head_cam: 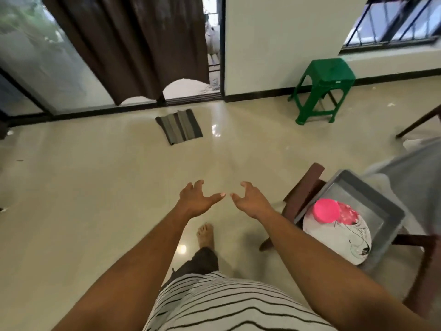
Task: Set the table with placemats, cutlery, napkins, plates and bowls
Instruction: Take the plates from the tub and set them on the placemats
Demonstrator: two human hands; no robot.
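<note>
Bright daylight from glass door (40, 56), glare on glossy floor (216, 130), motion blur, wide-angle bending at edges

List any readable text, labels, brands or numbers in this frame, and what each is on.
None readable.
Green stool: small pale sticker on the seat edge, too small and blurred to read.
White plate: black line drawing and pink pattern, no lettering.
Pink bowl, grey tray: plain.

Grey cloth (415, 173) — blurred, cut off right
</note>
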